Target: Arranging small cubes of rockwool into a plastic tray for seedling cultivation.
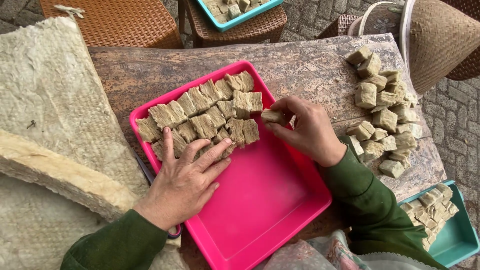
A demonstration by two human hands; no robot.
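A pink plastic tray (260, 200) lies on a worn wooden table (310, 65). Its far half holds several tan fibrous cubes (202, 117) packed in rows. My left hand (187, 177) rests flat with fingers spread on the near row of cubes, at the tray's left rim. My right hand (307, 130) pinches one tan cube (273, 116) at the right end of the rows, just above the tray. Both arms wear dark green sleeves.
A loose pile of the same cubes (382, 110) lies on the table's right side. Thick beige fibre slabs (50, 110) cover the left. A teal tray with cubes (450, 235) sits lower right, another teal tray (240, 10) on a wicker stool behind. A woven hat (440, 40) hangs upper right.
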